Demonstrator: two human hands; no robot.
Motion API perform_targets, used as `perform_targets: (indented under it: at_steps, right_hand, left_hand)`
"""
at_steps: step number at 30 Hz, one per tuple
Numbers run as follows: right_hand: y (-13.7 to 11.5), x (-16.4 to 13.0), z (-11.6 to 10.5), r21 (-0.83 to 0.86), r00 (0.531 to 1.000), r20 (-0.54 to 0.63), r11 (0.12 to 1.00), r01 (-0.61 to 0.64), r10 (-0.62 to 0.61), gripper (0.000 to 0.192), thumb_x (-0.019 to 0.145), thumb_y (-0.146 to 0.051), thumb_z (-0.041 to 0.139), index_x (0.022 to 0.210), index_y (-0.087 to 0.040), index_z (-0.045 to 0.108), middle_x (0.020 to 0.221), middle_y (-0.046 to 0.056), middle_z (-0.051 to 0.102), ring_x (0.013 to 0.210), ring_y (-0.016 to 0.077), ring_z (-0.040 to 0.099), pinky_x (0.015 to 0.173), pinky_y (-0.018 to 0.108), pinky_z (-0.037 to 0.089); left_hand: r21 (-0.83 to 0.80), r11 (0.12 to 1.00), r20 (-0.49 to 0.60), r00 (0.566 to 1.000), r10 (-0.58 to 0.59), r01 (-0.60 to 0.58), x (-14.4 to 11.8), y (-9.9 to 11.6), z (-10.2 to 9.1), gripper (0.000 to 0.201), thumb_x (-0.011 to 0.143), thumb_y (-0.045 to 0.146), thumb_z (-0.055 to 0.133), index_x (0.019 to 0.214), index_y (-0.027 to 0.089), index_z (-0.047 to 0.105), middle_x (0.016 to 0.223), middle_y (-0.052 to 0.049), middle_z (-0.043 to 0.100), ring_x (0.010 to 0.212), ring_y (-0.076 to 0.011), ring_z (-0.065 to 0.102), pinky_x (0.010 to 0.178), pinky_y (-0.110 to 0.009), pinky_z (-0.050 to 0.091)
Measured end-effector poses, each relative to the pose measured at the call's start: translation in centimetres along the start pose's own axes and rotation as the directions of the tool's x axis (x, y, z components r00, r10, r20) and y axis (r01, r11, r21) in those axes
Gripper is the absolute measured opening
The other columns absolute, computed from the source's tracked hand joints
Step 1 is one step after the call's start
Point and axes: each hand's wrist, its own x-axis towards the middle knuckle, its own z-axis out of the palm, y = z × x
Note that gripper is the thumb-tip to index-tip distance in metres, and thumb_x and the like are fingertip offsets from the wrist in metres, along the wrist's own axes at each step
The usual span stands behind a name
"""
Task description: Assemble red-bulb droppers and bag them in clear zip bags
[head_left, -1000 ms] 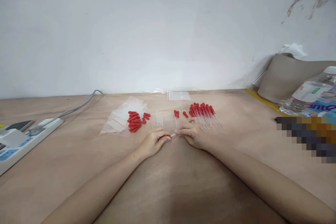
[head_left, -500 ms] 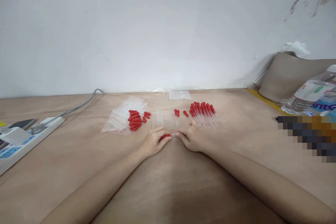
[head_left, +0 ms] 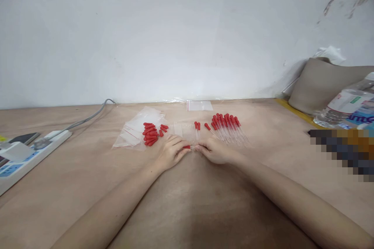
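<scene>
Pinched between left hand (head_left: 171,152) on red bulb (head_left: 187,147) and right hand (head_left: 214,151) on glass tube (head_left: 193,148), fingers closed, long axis left-right, just near-side of loose tubes (head_left: 184,131).

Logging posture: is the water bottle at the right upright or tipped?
Tipped: the water bottle lies on its side, label facing up, beside the tan bag.

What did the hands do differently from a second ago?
Very little. The left hand and right hand slid slightly farther from the person, still pinching one dropper between them: left on its red bulb, right on the clear tube. Less of the red bulb shows now. The loose red bulbs, the row of finished droppers and the plastic bags stayed put.
</scene>
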Motion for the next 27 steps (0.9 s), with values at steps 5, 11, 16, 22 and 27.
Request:
perform_targets:
  at_steps: [5, 11, 16, 22, 27]
  right_hand:
    - [1.2, 0.5, -2.5, 0.021, 0.956, -0.060, 0.958, -0.287, 0.288, 0.027, 0.079, -0.033, 0.047, 0.062, -0.019, 0.062, 0.058, 0.001, 0.060, 0.051, 0.0115, 0.050, 0.050, 0.023, 0.034]
    - [3.8, 2.7, -3.3, -0.166, 0.753, -0.350, 0.754, -0.635, 0.557, 0.034, 0.078, -0.039, 0.044, 0.058, -0.017, 0.061, 0.063, 0.007, 0.062, 0.061, 0.0188, 0.056, 0.057, 0.029, 0.036]
    - [4.6, 2.8, -2.3, -0.370, 0.737, -0.403, 0.640, -0.674, 0.543, 0.029, 0.077, -0.035, 0.046, 0.068, -0.014, 0.063, 0.071, 0.013, 0.064, 0.072, 0.0248, 0.058, 0.070, 0.037, 0.033]
    - [3.2, 3.1, -1.6, -0.383, 0.800, -0.366, 0.706, -0.595, 0.476, 0.040, 0.081, -0.046, 0.039, 0.068, -0.016, 0.062, 0.071, 0.011, 0.064, 0.072, 0.0240, 0.058, 0.069, 0.037, 0.032]
    - [2.0, 4.9, 0.1, -0.351, 0.819, -0.326, 0.744, -0.569, 0.472, 0.045, 0.074, -0.058, 0.044, 0.073, -0.017, 0.063, 0.075, 0.011, 0.065, 0.075, 0.0246, 0.059, 0.073, 0.038, 0.032]
  left_hand:
    - [0.180, 0.977, -0.115, 0.989, -0.094, 0.114, -0.7, -1.3, -1.4, 0.038, 0.076, 0.040, 0.058, 0.108, 0.019, 0.054, 0.102, -0.008, 0.058, 0.097, -0.0235, 0.049, 0.085, -0.038, 0.035]
    - [0.210, 0.955, -0.130, 0.974, -0.185, 0.210, -1.5, -2.8, -1.8, 0.028, 0.078, 0.034, 0.055, 0.103, 0.021, 0.056, 0.100, -0.007, 0.057, 0.096, -0.0223, 0.049, 0.085, -0.038, 0.034]
    - [0.214, 0.949, -0.126, 0.970, -0.210, 0.233, -1.5, -3.0, -1.6, 0.024, 0.078, 0.032, 0.056, 0.098, 0.020, 0.058, 0.098, -0.006, 0.057, 0.095, -0.0216, 0.048, 0.085, -0.037, 0.034]
    - [0.215, 0.944, -0.143, 0.965, -0.221, 0.248, -1.5, -3.3, -1.4, 0.023, 0.077, 0.033, 0.056, 0.096, 0.021, 0.059, 0.097, -0.006, 0.057, 0.094, -0.0223, 0.049, 0.084, -0.038, 0.035]
    - [0.212, 0.949, -0.138, 0.968, -0.209, 0.235, -1.5, -3.3, -1.3, 0.019, 0.077, 0.032, 0.056, 0.093, 0.021, 0.061, 0.096, -0.006, 0.057, 0.092, -0.0221, 0.049, 0.083, -0.038, 0.035]
